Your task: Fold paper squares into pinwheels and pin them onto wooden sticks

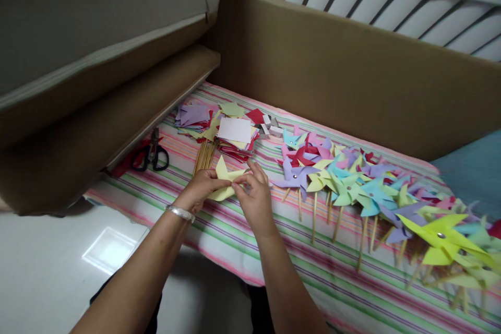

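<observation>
Between my two hands is a pale yellow paper pinwheel point(222, 171), its blades folded in toward the middle. My left hand point(201, 188), with a silver bangle at the wrist, pinches it from the left. The fingertips of my right hand point(253, 193) close on its centre from the right; whether they also hold a pin is too small to tell. Just beyond lie a bundle of wooden sticks point(204, 156) and a stack of coloured paper squares point(235, 130) with a white sheet on top.
Many finished pinwheels point(346, 188) on sticks spread along the right. Black-handled scissors point(151, 156) lie at the left beside cushions point(117, 83). More cut paper point(192, 116) and small boxes point(270, 124) sit at the back. A brown panel point(332, 62) rises behind the striped cloth point(242, 240).
</observation>
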`<state>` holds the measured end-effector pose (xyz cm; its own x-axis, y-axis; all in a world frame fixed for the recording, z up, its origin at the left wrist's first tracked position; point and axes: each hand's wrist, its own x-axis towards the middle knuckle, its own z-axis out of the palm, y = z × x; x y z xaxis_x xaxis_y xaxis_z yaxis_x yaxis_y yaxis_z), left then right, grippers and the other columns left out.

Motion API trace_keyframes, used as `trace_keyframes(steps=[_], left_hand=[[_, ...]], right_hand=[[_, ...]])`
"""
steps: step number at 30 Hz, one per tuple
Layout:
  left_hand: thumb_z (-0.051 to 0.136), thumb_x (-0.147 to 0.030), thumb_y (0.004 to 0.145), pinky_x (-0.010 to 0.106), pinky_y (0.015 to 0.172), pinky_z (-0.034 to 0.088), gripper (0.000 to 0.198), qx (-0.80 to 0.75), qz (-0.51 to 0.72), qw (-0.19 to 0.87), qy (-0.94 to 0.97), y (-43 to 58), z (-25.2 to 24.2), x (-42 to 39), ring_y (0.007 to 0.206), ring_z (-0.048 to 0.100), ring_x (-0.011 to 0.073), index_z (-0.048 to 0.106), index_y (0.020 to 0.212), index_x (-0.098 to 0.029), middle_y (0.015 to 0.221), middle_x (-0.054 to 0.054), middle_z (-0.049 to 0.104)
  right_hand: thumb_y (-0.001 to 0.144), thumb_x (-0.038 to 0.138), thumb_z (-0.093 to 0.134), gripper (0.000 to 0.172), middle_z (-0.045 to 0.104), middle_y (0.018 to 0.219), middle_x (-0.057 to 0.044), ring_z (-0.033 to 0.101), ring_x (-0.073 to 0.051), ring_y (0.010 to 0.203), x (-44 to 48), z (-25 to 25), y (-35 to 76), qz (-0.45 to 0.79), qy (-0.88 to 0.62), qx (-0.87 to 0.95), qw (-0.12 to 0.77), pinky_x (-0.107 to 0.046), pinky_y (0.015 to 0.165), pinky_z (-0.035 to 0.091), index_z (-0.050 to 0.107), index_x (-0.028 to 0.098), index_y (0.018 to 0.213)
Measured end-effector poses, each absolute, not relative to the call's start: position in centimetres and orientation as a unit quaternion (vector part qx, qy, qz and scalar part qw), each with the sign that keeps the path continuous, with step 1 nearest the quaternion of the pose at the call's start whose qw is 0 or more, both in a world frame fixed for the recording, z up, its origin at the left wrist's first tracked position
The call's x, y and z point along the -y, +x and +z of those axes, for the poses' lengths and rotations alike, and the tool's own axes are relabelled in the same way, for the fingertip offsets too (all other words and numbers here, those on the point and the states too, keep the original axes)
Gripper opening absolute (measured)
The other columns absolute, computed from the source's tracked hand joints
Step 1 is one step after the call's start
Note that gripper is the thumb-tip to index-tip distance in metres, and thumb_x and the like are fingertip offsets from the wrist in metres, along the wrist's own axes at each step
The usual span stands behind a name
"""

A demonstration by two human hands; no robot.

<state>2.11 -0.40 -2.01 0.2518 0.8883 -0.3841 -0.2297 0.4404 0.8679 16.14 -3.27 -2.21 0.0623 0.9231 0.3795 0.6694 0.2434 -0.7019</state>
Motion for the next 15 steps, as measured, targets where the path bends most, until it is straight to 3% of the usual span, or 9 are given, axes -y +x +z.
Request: trace_keyframes(steps=[5, 8, 11, 15], left_hand=[[0.074, -0.021, 0.05, 0.022, 0.051, 0.042, 0.019, -0.494, 0.427, 0.684, 0.326, 2.1, -2.0, 0.2, 0.05, 0.058, 0.0127, 0.07, 0.066, -0.011, 0.058, 0.003, 0.068], [0.073, -0.02, 0.051, 0.022, 0.052, 0.042, 0.018, -0.499, 0.439, 0.676, 0.318, 2.1, -1.7, 0.2, 0.051, 0.059, 0.0126, 0.07, 0.066, -0.011, 0.059, 0.004, 0.069], [0.073, -0.02, 0.051, 0.022, 0.053, 0.043, 0.022, -0.493, 0.445, 0.677, 0.318, 2.4, -1.4, 0.5, 0.053, 0.059, 0.0125, 0.07, 0.07, -0.011, 0.062, 0.004, 0.069], [0.073, -0.02, 0.052, 0.022, 0.055, 0.043, 0.023, -0.482, 0.438, 0.68, 0.337, 2.9, -1.5, 0.8, 0.056, 0.06, 0.0125, 0.071, 0.074, -0.012, 0.065, 0.004, 0.07]], right_hand=[[0.072, 0.025, 0.063, 0.013, 0.052, 0.128, -0.01, 0.044, -0.026, 0.12, 3.3, -1.7, 16.7, 0.204, -0.602, 0.577, 0.513, -0.046, 0.101, 0.031, 0.063, 0.021, 0.084], [0.067, 0.032, 0.067, 0.033, 0.062, 0.11, -0.01, 0.057, -0.024, 0.103, 3.0, -2.0, 16.8, 0.361, -0.586, 0.443, 0.574, -0.043, 0.089, 0.043, 0.058, 0.02, 0.097], [0.058, 0.029, 0.073, 0.049, 0.068, 0.082, -0.003, 0.064, -0.021, 0.08, 2.7, -2.4, 16.3, 0.527, -0.522, 0.352, 0.571, -0.036, 0.075, 0.048, 0.054, 0.02, 0.102], [0.055, 0.02, 0.072, 0.055, 0.068, 0.073, 0.002, 0.064, -0.017, 0.072, 2.8, -2.3, 15.4, 0.578, -0.487, 0.328, 0.567, -0.031, 0.071, 0.048, 0.052, 0.021, 0.105]])
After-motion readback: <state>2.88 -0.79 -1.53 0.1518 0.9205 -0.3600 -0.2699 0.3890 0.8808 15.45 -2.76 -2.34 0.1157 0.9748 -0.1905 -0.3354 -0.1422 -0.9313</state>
